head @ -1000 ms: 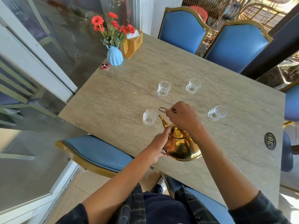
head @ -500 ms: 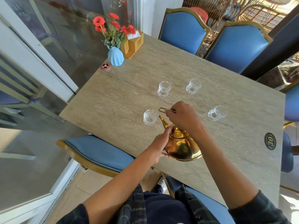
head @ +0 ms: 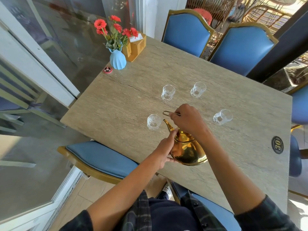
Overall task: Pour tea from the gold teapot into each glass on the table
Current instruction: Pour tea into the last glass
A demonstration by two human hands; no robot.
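Observation:
The gold teapot (head: 188, 150) stands near the table's front edge, its spout pointing at the nearest glass (head: 153, 122). My right hand (head: 187, 120) is closed on the thin gold handle above the pot. My left hand (head: 166, 149) rests against the pot's left side, fingers along the spout base. Three more clear glasses stand further off: one behind the nearest glass (head: 168, 93), one at the far middle (head: 198, 89), one to the right (head: 222, 117). All the glasses look empty.
A blue vase of red flowers (head: 117, 60), a wooden napkin box (head: 136, 47) and a round red call button (head: 107, 69) sit at the table's far left corner. Blue chairs (head: 186, 33) surround the stone-look table (head: 233, 100). A number disc (head: 277, 145) lies at the right.

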